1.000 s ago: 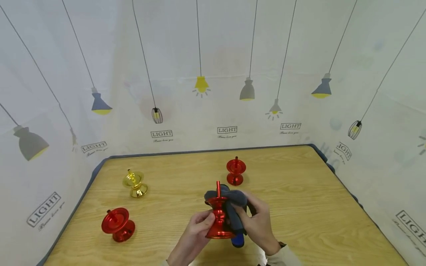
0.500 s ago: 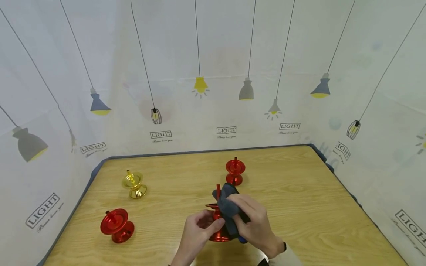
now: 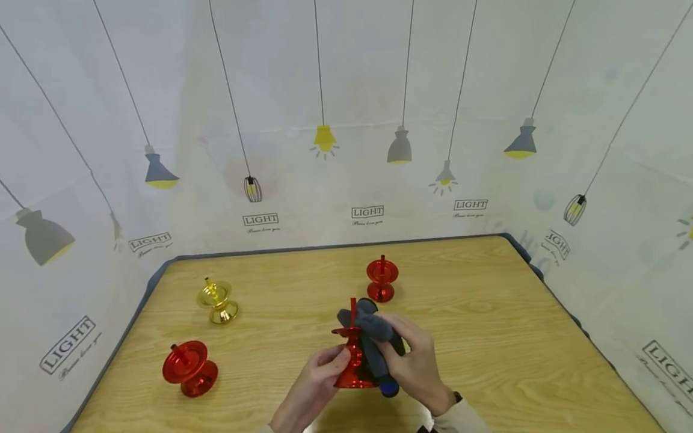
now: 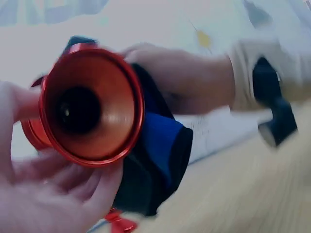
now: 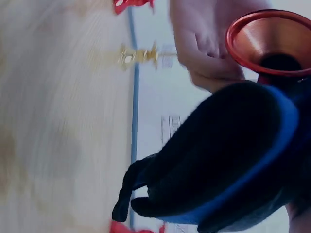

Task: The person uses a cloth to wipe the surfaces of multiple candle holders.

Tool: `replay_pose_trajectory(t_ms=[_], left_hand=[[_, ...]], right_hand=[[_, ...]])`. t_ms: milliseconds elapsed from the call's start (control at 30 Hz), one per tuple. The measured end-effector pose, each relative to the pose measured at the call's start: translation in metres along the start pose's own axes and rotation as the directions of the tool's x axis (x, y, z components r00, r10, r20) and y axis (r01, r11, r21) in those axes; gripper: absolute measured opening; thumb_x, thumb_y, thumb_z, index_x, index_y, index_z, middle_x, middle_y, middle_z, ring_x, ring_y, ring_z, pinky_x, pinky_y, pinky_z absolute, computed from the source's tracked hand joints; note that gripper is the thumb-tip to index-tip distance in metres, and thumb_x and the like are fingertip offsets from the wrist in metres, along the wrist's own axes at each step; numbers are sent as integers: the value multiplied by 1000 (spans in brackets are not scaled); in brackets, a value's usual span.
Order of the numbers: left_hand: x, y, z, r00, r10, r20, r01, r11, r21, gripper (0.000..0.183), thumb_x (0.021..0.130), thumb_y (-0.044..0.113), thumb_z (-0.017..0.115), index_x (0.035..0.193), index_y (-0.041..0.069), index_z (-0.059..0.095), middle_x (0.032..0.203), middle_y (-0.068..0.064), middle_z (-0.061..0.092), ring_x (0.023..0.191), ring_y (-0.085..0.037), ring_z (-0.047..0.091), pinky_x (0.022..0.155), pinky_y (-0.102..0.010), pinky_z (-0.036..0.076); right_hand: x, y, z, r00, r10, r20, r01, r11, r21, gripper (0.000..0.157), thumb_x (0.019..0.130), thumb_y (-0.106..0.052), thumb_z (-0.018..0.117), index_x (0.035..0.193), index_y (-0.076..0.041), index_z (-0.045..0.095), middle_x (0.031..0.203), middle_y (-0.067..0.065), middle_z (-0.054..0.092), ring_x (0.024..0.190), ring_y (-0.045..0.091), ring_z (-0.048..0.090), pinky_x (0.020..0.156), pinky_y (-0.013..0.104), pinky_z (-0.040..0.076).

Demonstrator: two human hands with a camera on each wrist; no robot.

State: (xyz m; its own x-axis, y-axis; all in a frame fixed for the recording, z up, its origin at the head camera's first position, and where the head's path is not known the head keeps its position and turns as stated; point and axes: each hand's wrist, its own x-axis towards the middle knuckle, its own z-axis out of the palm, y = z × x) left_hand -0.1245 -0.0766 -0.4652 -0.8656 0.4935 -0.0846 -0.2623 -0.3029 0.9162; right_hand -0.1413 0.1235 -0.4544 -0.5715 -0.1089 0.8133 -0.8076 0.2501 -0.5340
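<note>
Stand (image 3: 355,355) gripped by the left hand (image 3: 322,374), cloth (image 3: 375,328) bunched against it by the right hand (image 3: 418,361).

The stand is held up roughly upright, right of the gold stand (image 3: 215,294) and nearer the wearer. I judge it light, stiff and slick on its glossy shell, liable to scuff or dent, so I'd take hold at the narrow waist. The cloth looks soft and pliant; I'd pinch a thick fold so it doesn't slip. I see the left thumb on the waist, fingers curled round the body; the right fingers hook over the cloth, thumb opposing. Both forearms angle inward toward the stand.
</note>
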Motion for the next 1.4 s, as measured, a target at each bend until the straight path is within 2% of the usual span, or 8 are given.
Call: replay_pose_trajectory(t_ms=[167,300,433,567,733,933,1133,1400], left_hand=[[1,3,10,965,92,-246,-11,950,313,46,94,30,74,125,-3,66,107,-5,73,97,-13,67,83,-24,55],[3,3,13,955,121,-269,-10,925,379,42,91,30,78,118,-1,69,102,-7,73,91,-15,68,79,-26,57],[2,1,10,968,102,-231,-32,958,287,40,93,26,75,119,-4,68,99,-1,74,91,-13,68,80,-26,57],[2,-1,2,997,70,-43,-68,996,53,27,100,20,65,119,3,69,103,3,75,98,-10,69,89,-26,56],[1,-1,-4,987,25,158,2,986,-166,24,106,22,53,117,17,73,109,4,75,100,-8,71,95,-29,55],[0,4,0,999,34,-15,-33,995,91,36,104,22,58,130,-1,62,111,2,72,103,-10,68,93,-25,54],[3,4,12,966,127,-224,-25,911,412,41,91,31,77,118,1,70,105,-9,74,95,-16,68,82,-26,56],[-1,0,5,990,135,-51,-122,971,207,37,99,22,68,124,-5,66,108,-2,74,100,-11,68,89,-26,56]], right_hand=[[4,4,-1,978,-210,14,210,965,-156,18,97,-10,67,113,0,71,103,14,73,94,26,72,98,21,53],[6,6,0,948,-314,45,317,924,-212,22,102,-17,61,110,0,72,103,13,73,92,27,71,95,25,55],[5,6,0,958,-284,33,286,947,-145,23,101,-18,64,112,1,72,103,15,73,94,26,72,97,23,54],[4,4,-2,985,-170,3,170,985,-31,23,94,-4,70,116,3,70,107,19,74,103,22,72,99,22,52],[3,2,-2,999,-31,7,31,998,58,43,80,19,73,120,3,70,109,20,74,109,12,71,97,21,53],[5,4,-2,988,-154,1,154,986,-68,21,95,-5,70,114,1,71,105,17,74,100,24,73,98,20,52],[9,4,-2,948,-314,55,319,930,-182,21,102,-17,62,109,-1,73,101,13,73,91,26,71,95,26,55],[4,3,-5,971,-233,45,235,970,-55,23,99,-16,66,116,1,70,105,15,73,99,25,71,100,23,52]])
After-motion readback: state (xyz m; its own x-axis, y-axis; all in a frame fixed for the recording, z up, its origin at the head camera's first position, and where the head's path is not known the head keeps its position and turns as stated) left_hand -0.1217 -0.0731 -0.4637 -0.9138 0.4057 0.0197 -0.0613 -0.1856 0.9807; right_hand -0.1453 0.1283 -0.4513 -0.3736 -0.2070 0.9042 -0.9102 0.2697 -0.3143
